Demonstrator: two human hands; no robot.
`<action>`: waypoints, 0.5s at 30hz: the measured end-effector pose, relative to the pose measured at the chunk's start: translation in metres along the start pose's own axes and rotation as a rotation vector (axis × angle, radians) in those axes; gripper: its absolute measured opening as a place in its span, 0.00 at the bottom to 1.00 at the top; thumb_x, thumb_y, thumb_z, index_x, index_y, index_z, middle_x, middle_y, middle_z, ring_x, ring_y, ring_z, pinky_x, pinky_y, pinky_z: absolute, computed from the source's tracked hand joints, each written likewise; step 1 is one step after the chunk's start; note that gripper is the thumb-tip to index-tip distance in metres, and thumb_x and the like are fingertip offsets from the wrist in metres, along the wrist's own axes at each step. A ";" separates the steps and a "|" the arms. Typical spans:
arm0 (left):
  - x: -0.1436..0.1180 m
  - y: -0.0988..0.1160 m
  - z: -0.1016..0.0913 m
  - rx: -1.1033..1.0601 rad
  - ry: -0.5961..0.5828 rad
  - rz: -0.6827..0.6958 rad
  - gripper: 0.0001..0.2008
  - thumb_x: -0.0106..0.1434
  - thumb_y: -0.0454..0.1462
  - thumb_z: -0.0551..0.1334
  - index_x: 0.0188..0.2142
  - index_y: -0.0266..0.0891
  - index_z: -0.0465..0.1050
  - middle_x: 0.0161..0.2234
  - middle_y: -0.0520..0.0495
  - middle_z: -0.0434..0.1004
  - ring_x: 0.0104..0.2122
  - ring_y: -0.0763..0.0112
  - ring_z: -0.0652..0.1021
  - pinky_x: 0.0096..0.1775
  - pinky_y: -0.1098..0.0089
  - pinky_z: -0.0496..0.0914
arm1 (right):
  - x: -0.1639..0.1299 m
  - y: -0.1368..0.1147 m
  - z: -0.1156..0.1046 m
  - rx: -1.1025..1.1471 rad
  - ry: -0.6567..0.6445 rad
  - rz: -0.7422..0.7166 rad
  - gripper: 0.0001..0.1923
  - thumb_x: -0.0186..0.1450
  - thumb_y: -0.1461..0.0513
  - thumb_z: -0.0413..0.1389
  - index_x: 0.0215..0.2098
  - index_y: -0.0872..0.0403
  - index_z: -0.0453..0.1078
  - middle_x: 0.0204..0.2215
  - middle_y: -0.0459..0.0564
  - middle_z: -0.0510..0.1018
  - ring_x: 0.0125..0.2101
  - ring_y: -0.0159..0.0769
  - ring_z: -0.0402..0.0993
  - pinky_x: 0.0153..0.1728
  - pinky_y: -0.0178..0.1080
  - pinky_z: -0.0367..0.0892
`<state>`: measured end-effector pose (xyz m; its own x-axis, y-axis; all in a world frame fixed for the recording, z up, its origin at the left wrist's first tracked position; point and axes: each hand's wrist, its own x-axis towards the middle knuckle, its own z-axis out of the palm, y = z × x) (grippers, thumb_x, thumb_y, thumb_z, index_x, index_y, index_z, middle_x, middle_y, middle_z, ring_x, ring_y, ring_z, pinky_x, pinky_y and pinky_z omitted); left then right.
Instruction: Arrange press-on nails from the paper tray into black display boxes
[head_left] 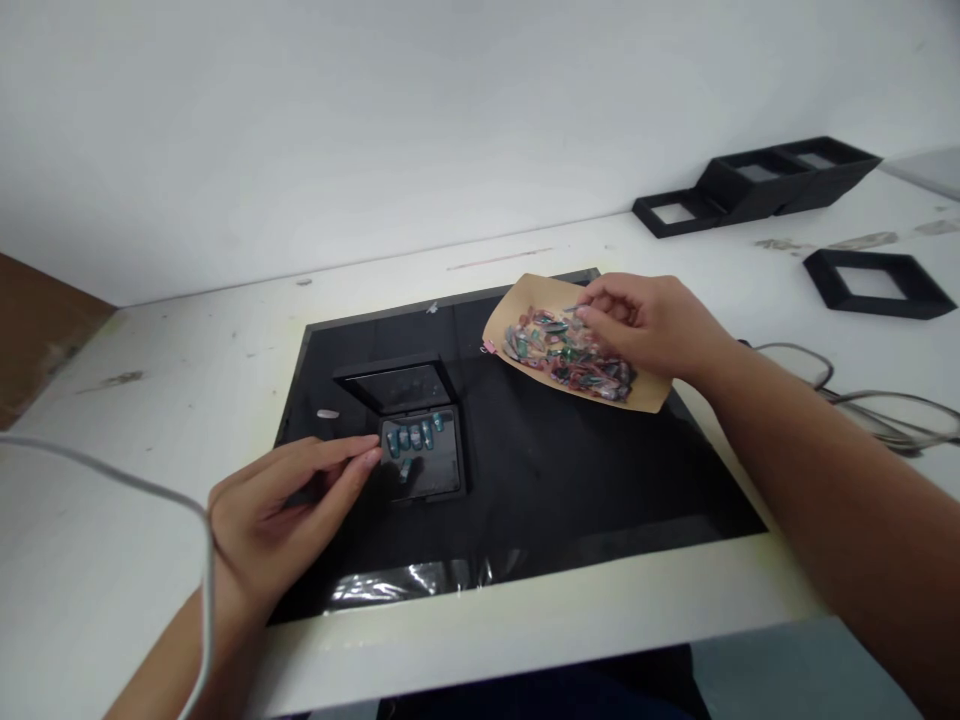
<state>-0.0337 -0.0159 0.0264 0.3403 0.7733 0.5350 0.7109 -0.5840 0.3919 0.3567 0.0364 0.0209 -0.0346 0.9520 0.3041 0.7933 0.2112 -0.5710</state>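
A small black hinged case (431, 470) lies open on a glossy black mat (570, 490), its lid (397, 385) tipped back. Several teal press-on nails (414, 436) sit in a row inside it, with one more below them. My left hand (281, 510) rests on the mat with its fingertips touching the case's left edge. A tan card (525, 300) lies at the mat's far right and carries a heap of multicoloured nails (570, 355). My right hand (649, 320) hovers over that heap with fingertips pinched down into it; whether it holds a nail is hidden.
The mat lies on a white table (135, 420) against a white wall. Black square frames (874, 280) and stacked black trays (757, 180) stand at the far right. Grey cables (885, 405) run beside my right arm, and another cable (142, 490) crosses my left wrist. One loose pale nail (328, 413) lies left of the case.
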 end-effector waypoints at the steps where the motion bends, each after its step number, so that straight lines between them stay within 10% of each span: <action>1: 0.000 0.000 0.000 0.003 0.000 0.002 0.05 0.64 0.37 0.69 0.41 0.46 0.82 0.32 0.55 0.82 0.26 0.77 0.76 0.29 0.74 0.71 | 0.000 0.001 -0.001 -0.017 0.007 0.002 0.09 0.65 0.56 0.59 0.39 0.49 0.78 0.29 0.48 0.81 0.27 0.37 0.74 0.26 0.40 0.67; 15: 0.001 0.000 -0.001 0.017 0.007 -0.018 0.05 0.63 0.38 0.70 0.40 0.45 0.82 0.31 0.54 0.83 0.26 0.76 0.77 0.28 0.74 0.71 | 0.001 -0.006 0.003 0.217 0.124 -0.273 0.08 0.63 0.61 0.64 0.40 0.44 0.83 0.30 0.45 0.79 0.24 0.31 0.69 0.24 0.37 0.63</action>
<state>-0.0336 -0.0154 0.0275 0.3234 0.7820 0.5328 0.7270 -0.5657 0.3890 0.3504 0.0364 0.0222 -0.1426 0.8225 0.5506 0.6169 0.5088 -0.6004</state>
